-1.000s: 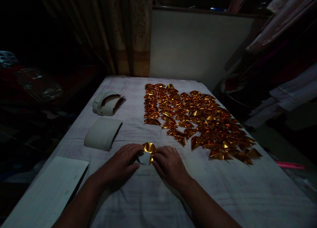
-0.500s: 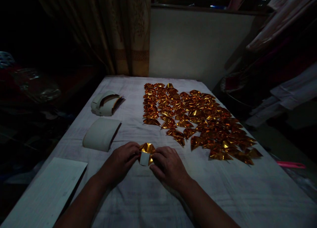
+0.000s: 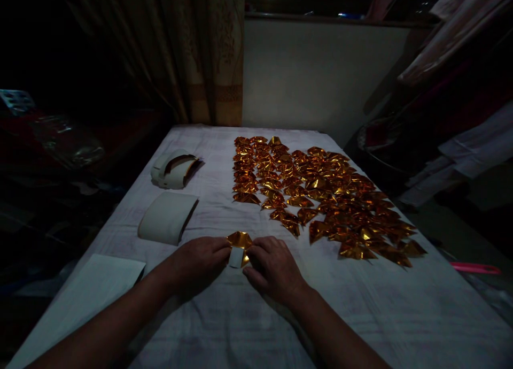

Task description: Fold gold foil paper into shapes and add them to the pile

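Note:
Between my hands, just above the cloth, is a small piece of gold foil paper (image 3: 239,239), partly folded, with a pale white patch facing me. My left hand (image 3: 202,259) pinches its left edge, the fingertips pressed together. On the opposite edge, my right hand (image 3: 274,264) grips it with thumb and curled fingers. Many folded gold foil pieces (image 3: 296,182) lie in rough rows beyond and to the right of my hands. A curved stack of pale paper sheets (image 3: 168,216) sits beyond my left hand.
Farther back on the left is a curved, cut-open pale piece (image 3: 176,168). A flat white pad or board (image 3: 96,283) lies by my left forearm. The white cloth-covered table (image 3: 360,315) ends near a wall (image 3: 320,69) and a curtain (image 3: 212,48). Clothes hang at right.
My left hand has turned, its forearm swinging lower and further left, while it keeps hold of the foil paper. The right hand stays nearly still. The view has shifted slightly.

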Available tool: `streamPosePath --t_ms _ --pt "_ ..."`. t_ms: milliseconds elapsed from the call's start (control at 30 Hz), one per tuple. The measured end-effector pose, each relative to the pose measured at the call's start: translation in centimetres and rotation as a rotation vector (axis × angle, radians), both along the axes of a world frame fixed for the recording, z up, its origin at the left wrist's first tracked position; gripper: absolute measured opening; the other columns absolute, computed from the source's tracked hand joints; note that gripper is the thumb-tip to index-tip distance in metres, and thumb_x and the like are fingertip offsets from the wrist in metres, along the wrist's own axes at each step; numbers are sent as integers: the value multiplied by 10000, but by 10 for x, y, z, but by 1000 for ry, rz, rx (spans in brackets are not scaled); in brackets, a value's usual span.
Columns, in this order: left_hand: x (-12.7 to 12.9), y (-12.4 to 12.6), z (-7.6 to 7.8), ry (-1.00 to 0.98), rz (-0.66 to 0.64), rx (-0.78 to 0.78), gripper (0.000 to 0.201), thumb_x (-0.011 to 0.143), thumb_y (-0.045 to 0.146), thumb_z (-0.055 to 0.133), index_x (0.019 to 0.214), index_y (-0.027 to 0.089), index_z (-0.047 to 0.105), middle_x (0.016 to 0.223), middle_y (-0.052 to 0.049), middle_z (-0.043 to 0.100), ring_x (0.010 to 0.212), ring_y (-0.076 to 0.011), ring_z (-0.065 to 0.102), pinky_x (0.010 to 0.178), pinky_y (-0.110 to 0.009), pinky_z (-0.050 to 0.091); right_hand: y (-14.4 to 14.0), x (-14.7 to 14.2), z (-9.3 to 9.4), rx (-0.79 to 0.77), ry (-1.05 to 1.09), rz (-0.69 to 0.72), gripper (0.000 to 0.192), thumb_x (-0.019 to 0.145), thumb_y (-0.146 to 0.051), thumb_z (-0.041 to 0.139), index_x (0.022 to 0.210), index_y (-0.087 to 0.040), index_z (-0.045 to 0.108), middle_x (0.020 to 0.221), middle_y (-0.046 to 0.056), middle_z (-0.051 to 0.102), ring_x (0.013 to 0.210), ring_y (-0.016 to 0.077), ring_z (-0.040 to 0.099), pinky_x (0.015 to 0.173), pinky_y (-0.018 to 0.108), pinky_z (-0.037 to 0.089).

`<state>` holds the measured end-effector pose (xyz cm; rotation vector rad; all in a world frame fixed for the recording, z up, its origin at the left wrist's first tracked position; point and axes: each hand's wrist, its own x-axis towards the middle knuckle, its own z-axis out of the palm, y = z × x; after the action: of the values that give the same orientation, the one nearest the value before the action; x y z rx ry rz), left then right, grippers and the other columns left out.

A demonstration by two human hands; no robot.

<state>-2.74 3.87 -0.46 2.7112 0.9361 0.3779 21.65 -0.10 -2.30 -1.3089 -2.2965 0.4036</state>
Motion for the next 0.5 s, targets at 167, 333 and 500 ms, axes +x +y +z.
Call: streamPosePath --t_ms 167,333,500 --pt "0 1 -5 172 -123 162 203 968 114 443 1066 176 609 973 -51 693 823 -172 657 729 -277 535 1 -2 2 21 -86 27 299 800 -297 762 1066 -197 673 1128 78 673 1017 252 583 854 386 436" --pt "4 5 -6 308 -218 338 152 933 67 460 946 151 586 877 -64 667 718 -188 633 624 -306 543 11 -6 5 118 -313 192 111 903 -208 666 1010 -183 675 1021 72 703 910 209 621 785 339 460" --pt "7 10 -3 300 -232 378 177 929 61 444 839 159 560 764 -44 620 595 -162 563 510 -282 489 20 -12 18 168 -576 382 92 930 -114 576 942 -151 660 877 76 689 759 201 633 636 331 459"
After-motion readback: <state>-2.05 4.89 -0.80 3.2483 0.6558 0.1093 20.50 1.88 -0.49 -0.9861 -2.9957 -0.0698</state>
